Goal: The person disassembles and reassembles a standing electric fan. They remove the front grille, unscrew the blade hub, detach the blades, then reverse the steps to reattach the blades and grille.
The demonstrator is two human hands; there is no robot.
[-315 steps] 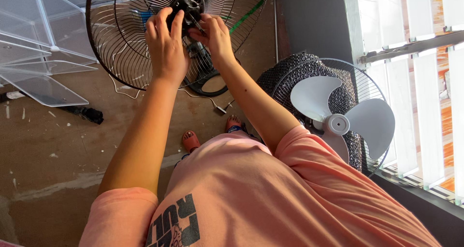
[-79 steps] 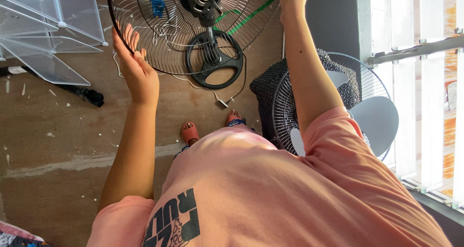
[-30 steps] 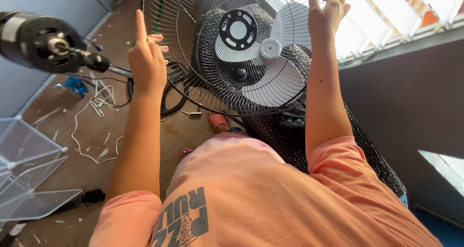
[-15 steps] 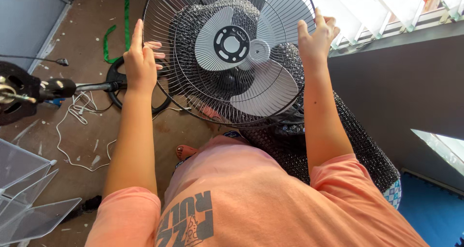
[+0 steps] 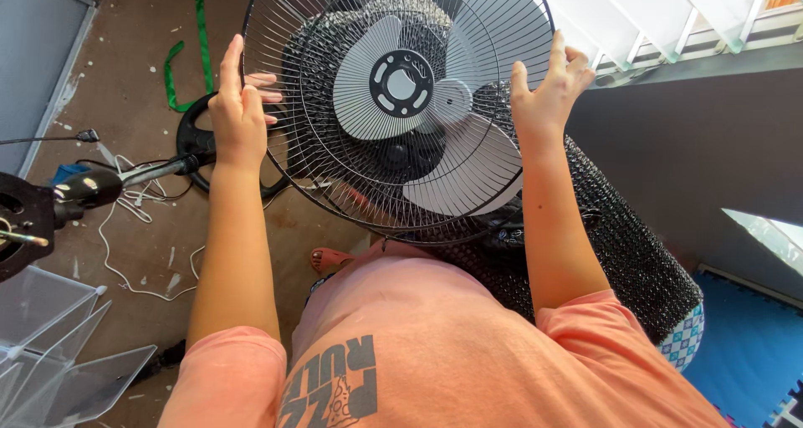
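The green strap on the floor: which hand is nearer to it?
Left. The left hand grips the wire fan guard rim beside the green strap; the right hand holds the opposite rim.

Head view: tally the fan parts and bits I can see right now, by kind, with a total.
Wire fan guard, held at its rim by the left hand and right hand: 1
White fan blade set behind the guard: 1
Black motor on pole: 1
Round black base: 1
Green strap on the floor: 1
Total: 5
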